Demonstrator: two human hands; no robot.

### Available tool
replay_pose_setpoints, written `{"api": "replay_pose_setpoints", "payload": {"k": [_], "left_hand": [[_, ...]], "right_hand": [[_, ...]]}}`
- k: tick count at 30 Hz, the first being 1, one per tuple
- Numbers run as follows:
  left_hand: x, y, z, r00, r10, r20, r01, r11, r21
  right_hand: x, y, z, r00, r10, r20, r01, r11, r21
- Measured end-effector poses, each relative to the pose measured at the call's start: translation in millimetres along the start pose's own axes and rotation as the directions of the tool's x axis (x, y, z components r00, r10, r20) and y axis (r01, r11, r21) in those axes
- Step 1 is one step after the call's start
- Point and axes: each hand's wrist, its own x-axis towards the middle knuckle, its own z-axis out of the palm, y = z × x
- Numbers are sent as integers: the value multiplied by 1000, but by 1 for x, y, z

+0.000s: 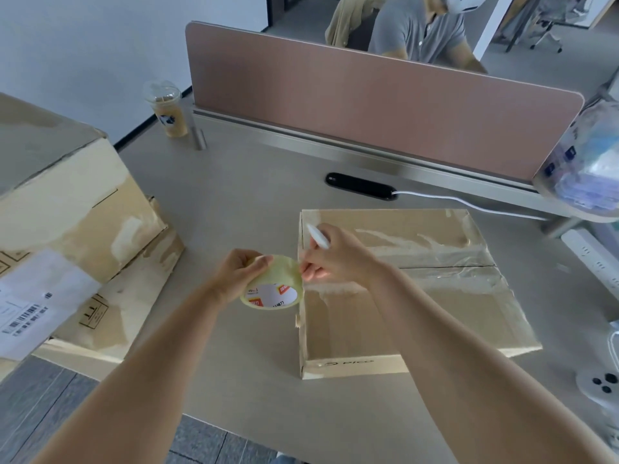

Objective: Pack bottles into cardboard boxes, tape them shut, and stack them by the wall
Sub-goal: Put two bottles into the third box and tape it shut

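Cardboard box (418,296) is seen flat on the table (251,202), flaps closed, with clear tape laid along the centre seam and wrinkled over the top. No bottles are visible, so packing is judged done for this box. Sealing is judged part done: the near-left edge looks untaped, and stacking by the wall is not yet done.

Tape roll (278,289) is gripped by the left hand (234,276), fingers curled round its rim, just off the box's left edge. A white tool (318,237) is held in the right hand (338,259), whose fingertips are pinched at the roll's loose end.

Two other boxes (83,229) are stacked at left. A lidded cup (167,112), black socket bar (360,185) and plastic bag (589,155) are set well apart; nothing is seen blocking the box.
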Motion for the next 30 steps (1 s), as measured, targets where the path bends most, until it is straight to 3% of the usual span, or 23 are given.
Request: {"api": "replay_pose_setpoints", "payload": {"k": [6, 8, 9, 11, 12, 15, 18, 23, 28, 30], "left_hand": [[-6, -8, 4, 999, 9, -36, -7, 998, 57], [-7, -8, 3, 999, 5, -36, -2, 996, 93], [-6, -8, 1, 999, 7, -37, -2, 992, 123], [-5, -6, -2, 999, 24, -22, -19, 982, 186], [-4, -4, -4, 1000, 30, -6, -29, 980, 199], [-6, 6, -3, 998, 33, 52, -41, 985, 167], [-7, 12, 5, 996, 52, 68, -62, 986, 156], [-6, 14, 7, 991, 112, 66, -126, 953, 274], [2, 6, 1, 981, 112, 160, -160, 930, 331], [6, 4, -3, 969, 102, 227, -169, 938, 301]], "right_hand": [[1, 4, 9, 999, -7, -34, 14, 979, 205], [-1, 4, 11, 984, -27, -174, 88, 933, 350], [-1, 5, 12, 950, -24, -312, 136, 930, 342], [2, 7, 11, 825, -45, -564, 132, 985, 113], [5, 8, 13, 785, -72, -615, 89, 996, -2], [18, 11, 30, 793, -142, -592, 34, 981, -189], [27, 18, 43, 779, -185, -600, 19, 962, -271], [25, 20, 40, 789, -182, -586, 9, 958, -285], [27, 14, 38, 787, -93, -610, -33, 981, -191], [25, 10, 43, 752, -72, -655, -29, 989, -142]]}}
